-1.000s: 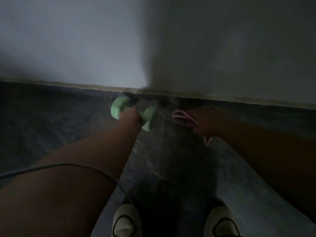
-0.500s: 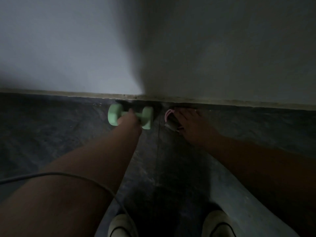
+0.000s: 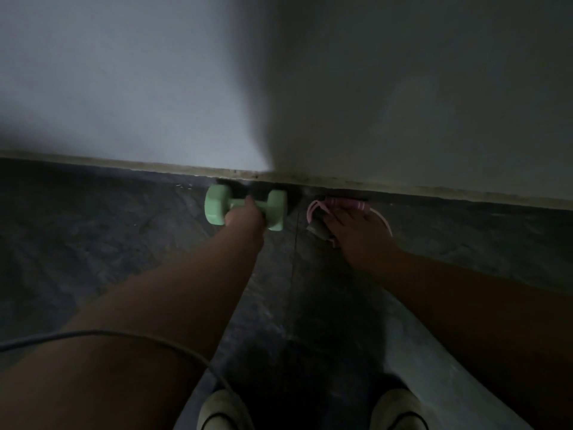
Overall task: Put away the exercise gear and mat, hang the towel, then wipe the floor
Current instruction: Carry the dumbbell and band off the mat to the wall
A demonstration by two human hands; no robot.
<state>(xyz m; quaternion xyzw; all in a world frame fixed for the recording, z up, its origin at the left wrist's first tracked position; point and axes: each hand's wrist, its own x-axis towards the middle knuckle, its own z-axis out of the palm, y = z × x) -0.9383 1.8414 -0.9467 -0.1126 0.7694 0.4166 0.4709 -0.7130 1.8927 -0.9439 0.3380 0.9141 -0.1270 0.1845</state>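
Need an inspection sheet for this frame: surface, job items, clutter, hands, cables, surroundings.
Surface: dark marbled floor, dimly lit.
Job's things: green dumbbell low against the wall base; pink jump rope bundled on the floor beside it, to its right, apart from it.
Clutter: nothing seen.
Hands: left hand grips the dumbbell's bar; right hand rests flat, fingers straight, on the rope.
Cables: thin grey cable arcs across the left forearm toward the feet.
Surroundings: pale wall with a skirting strip; two light shoes at the bottom edge.
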